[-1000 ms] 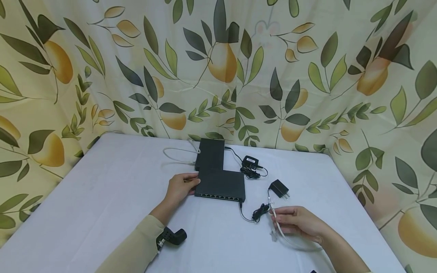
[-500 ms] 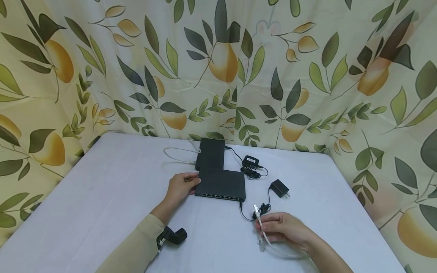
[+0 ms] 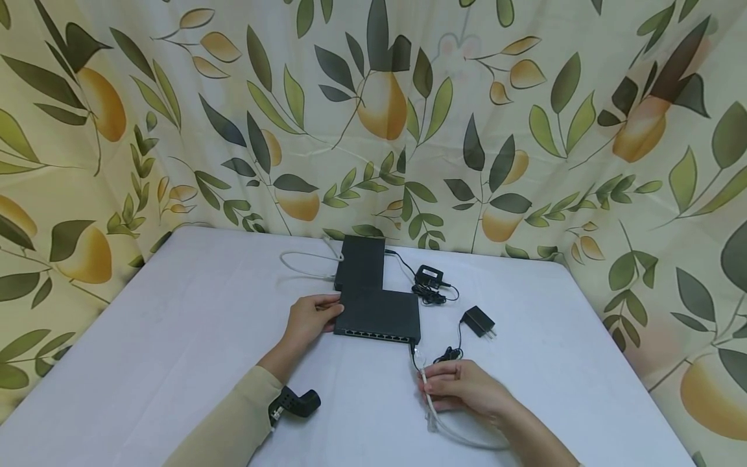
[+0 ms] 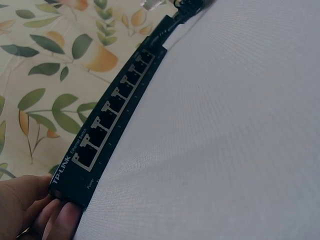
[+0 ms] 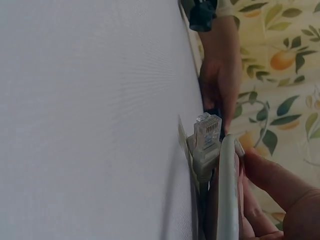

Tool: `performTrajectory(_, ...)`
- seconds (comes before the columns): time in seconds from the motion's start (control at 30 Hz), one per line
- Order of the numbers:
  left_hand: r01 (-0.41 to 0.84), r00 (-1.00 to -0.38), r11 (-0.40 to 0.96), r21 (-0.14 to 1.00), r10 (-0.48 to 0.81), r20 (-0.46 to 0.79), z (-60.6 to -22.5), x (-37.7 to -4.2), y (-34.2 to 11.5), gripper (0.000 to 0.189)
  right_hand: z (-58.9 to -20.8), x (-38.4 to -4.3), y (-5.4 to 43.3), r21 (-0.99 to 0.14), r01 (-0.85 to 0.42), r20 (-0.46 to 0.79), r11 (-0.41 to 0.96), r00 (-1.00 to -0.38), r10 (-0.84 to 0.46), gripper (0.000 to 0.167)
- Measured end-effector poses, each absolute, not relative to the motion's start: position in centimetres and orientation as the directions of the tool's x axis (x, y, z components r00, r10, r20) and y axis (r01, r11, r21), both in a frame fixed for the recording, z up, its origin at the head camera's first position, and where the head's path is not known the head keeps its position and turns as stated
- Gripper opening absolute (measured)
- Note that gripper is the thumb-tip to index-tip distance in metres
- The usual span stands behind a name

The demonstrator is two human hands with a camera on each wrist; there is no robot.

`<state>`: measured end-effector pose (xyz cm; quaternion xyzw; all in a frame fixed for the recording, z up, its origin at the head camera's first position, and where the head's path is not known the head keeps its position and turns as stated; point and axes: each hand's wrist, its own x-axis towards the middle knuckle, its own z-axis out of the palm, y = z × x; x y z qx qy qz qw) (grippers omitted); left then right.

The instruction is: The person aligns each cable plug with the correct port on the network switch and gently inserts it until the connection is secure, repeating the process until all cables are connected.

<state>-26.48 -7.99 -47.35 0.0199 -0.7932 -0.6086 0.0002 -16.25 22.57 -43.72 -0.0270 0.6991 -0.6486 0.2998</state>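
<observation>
A black Ethernet switch (image 3: 378, 315) lies on the table, its row of ports facing the near side. My left hand (image 3: 310, 320) grips its left end; in the left wrist view thumb and fingers pinch the corner beside the TP-LINK lettering, and the ports (image 4: 114, 107) there look unfilled. My right hand (image 3: 463, 388) pinches a white Ethernet cable (image 3: 430, 405) near one plug, just off the switch's front right corner. The cable's clear plug (image 5: 207, 129) shows in the right wrist view. Whether any plug touches the switch cannot be told.
Behind the switch is a second black box (image 3: 363, 259) with a white cable (image 3: 303, 255) looped at its left. Two black power adapters, one farther back (image 3: 430, 277) and one nearer (image 3: 478, 322), lie to the right with bundled cords. A patterned curtain (image 3: 327, 162) hangs behind the table.
My right hand has moved left with the white Ethernet cable, from beside the nearer adapter to the switch's front right corner. My left hand has stayed on the switch.
</observation>
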Motion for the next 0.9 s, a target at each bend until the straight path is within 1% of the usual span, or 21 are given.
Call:
performTrajectory(0.2, -0.032, -0.999, 0.259, 0.965, -0.03, -0.025, -47.4, -26.5, -8.0, 0.03, -43.8, -16.0, 21.6, -0.935, 0.3, -0.351, 0.187, -0.847, -0.398, 0.052)
performTrajectory(0.27, -0.034, -0.999, 0.262, 0.965, -0.03, -0.027, -47.3, -26.4, -8.0, 0.031, -43.8, -15.9, 21.3, -0.938, 0.291, -0.343, 0.186, -0.85, -0.4, 0.052)
performTrajectory(0.43, -0.03, -0.999, 0.27, 0.962, -0.032, -0.023, -47.1, -26.3, -7.9, 0.03, -43.9, -16.0, 20.5, -0.949, 0.287, -0.316, 0.132, -0.842, -0.437, 0.043)
performTrajectory(0.6, -0.03, -0.999, 0.264, 0.964, -0.034, -0.022, -47.0, -26.3, -7.9, 0.03, -44.0, -16.1, 19.7, -0.947, 0.316, -0.31, 0.064, -0.838, -0.449, 0.04)
performTrajectory(0.77, -0.042, -0.999, 0.251, 0.967, -0.037, -0.034, -47.0, -26.3, -8.0, 0.03, -44.3, -16.2, 18.9, -0.937, 0.35, -0.315, 0.006, -0.835, -0.452, 0.022)
performTrajectory(0.83, -0.045, -0.999, 0.248, 0.968, -0.037, -0.036, -47.0, -26.3, -8.0, 0.03, -44.3, -16.3, 18.5, -0.932, 0.361, -0.325, 0.004, -0.832, -0.45, 0.019)
performTrajectory(0.9, -0.045, -0.999, 0.245, 0.968, -0.036, -0.037, -47.1, -26.3, -8.0, 0.03, -44.3, -16.3, 18.1, -0.93, 0.368, -0.33, 0.001, -0.831, -0.448, 0.021)
